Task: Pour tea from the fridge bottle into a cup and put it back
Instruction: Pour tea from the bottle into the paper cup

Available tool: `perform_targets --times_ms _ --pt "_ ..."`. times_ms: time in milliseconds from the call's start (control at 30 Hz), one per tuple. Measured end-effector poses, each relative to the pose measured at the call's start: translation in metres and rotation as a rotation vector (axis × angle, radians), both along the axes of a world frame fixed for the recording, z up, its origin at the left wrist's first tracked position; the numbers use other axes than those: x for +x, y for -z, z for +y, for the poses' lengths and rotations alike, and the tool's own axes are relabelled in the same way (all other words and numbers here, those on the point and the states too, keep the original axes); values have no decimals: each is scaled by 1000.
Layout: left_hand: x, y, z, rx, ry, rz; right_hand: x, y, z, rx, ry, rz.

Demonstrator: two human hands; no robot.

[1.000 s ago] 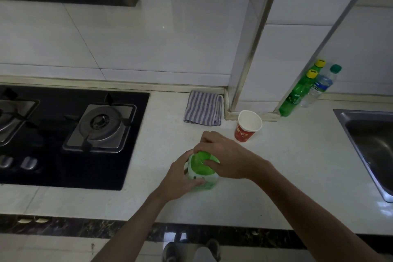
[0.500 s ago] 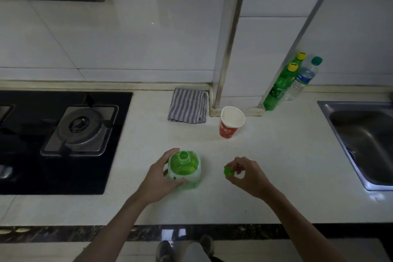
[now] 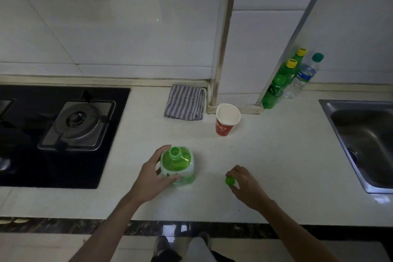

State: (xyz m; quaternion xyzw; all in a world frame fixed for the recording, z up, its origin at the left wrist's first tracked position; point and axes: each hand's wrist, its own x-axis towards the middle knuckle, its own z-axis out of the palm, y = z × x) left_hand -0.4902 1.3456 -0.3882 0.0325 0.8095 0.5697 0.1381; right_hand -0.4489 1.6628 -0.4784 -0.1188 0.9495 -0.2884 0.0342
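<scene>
A green tea bottle (image 3: pixel 178 164) stands upright on the white counter (image 3: pixel 276 155), its neck uncapped. My left hand (image 3: pixel 154 176) wraps around the bottle's left side and front. To the right, my right hand (image 3: pixel 244 183) pinches the small green cap (image 3: pixel 230 181) low over the counter, apart from the bottle. A red paper cup (image 3: pixel 227 119) with a white inside stands upright farther back, near the wall corner, and looks empty.
A striped cloth (image 3: pixel 184 102) lies by the wall left of the cup. Two green bottles (image 3: pixel 278 83) and a clear water bottle (image 3: pixel 302 78) stand in the back corner. A steel sink (image 3: pixel 365 140) is at right, a black gas hob (image 3: pixel 63 130) at left.
My right hand twisted the cap off the bottle and carried it to the right, down toward the counter. My left hand has kept hold of the bottle.
</scene>
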Motion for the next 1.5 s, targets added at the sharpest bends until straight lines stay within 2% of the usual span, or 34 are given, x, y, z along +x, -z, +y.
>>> perform_targets --times_ms 200,333,433,533,633,800,967,1100,1233,1367,1500 --pt "3 -1 3 -6 -4 -5 1 11 7 57 -61 -32" --pt "3 -1 1 0 -3 -8 -3 3 17 73 -65 -135" --pt "3 0 2 3 -4 -10 -23 -16 24 -46 116 -167" --pt "3 -1 3 -1 -1 -8 -53 -39 27 -148 359 -96" --pt "2 -2 2 -8 3 -11 -83 -56 21 -231 461 -57" --pt "2 -3 2 -13 7 -17 -122 -73 4 -308 450 -11" --pt "4 -4 3 -15 4 -25 -146 -66 -3 -386 429 -88" --pt "4 -2 2 7 7 -31 -140 -74 -11 -494 399 -36" --pt "4 -2 1 8 23 -13 -136 -80 -14 -452 401 -15" --pt "2 1 1 11 67 -12 -126 -87 -14 -487 439 -36" --pt "1 7 3 9 78 23 -101 -100 -21 -580 389 -58"
